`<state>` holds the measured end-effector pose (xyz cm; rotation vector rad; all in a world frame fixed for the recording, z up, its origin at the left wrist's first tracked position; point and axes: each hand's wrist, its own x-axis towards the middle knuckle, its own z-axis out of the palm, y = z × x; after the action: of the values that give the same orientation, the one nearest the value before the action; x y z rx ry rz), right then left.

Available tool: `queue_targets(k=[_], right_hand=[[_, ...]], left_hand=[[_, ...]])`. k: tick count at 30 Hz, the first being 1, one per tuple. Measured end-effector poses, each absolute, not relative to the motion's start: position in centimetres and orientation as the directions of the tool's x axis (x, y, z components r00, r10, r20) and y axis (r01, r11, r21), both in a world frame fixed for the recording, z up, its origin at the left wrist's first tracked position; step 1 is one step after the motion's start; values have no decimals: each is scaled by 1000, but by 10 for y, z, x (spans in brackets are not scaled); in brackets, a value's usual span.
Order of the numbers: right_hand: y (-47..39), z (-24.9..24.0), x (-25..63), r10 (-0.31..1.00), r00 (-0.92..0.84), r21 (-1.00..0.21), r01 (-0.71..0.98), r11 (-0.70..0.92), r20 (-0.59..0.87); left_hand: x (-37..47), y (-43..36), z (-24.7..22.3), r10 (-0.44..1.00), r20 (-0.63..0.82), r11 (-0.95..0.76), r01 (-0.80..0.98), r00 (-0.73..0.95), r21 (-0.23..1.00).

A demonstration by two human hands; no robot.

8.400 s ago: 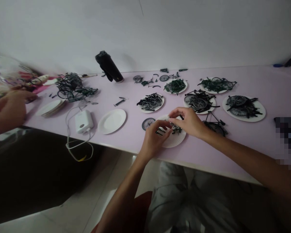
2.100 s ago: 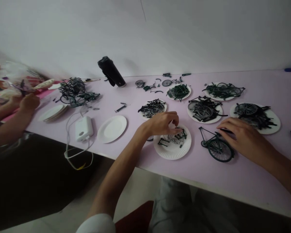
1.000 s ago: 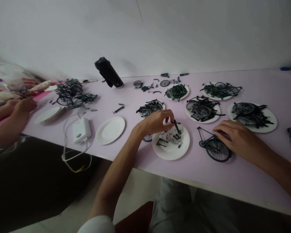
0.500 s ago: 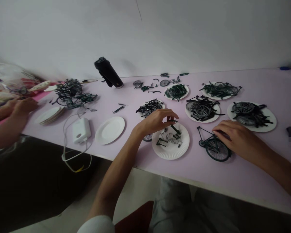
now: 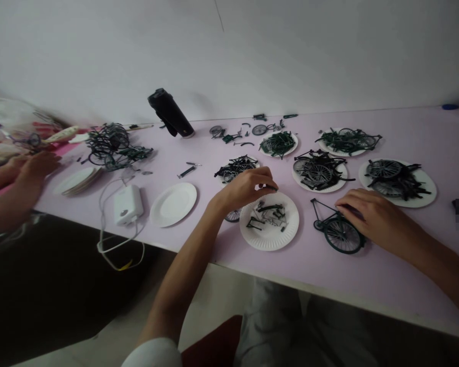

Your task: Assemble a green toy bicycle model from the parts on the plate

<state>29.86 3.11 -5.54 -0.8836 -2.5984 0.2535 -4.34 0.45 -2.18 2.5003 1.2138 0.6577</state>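
My left hand (image 5: 248, 188) hovers over the far edge of a white paper plate (image 5: 248, 237), thumb and fingers pinched on a small dark part (image 5: 271, 188) whose shape is mostly hidden. A dark green elongated piece (image 5: 271, 207) lies in that plate among several small black and silver pieces. To the right, a model bicycle frame with one wheel (image 5: 343, 235) lies on the table. The fingers of my right hand (image 5: 367, 211) are closed on its upper right side, partly covering it.
Plates of bicycle parts (image 5: 319, 171) stand behind my hands. An empty plate (image 5: 174, 205), a white corded box (image 5: 128, 204) and a pile of model bicycles (image 5: 115, 145) are leftward, with a black bottle (image 5: 171, 113) behind. Another person's hands (image 5: 38, 165) are far left.
The dark green piece now lies flatter across the plate, turned from its slanted position. My left fingertips have shifted slightly left and closer together. My right hand stays on the bicycle frame.
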Motion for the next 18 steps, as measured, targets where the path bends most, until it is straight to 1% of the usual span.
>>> queue_targets(k=[4,13,18], right_hand=[[30,-54,298,625,-722,-287,557,779,296],[30,-55,298,611,-737,-270,550,790,288],[31,-56,299,598,-742,-251,544,801,302]], left_hand=[[-43,4,-21,808,244,-584,669,537,460],[-40,2,-18,828,248,-558,692,503,458],[-38,1,-16,856,212,-511,711,471,483]])
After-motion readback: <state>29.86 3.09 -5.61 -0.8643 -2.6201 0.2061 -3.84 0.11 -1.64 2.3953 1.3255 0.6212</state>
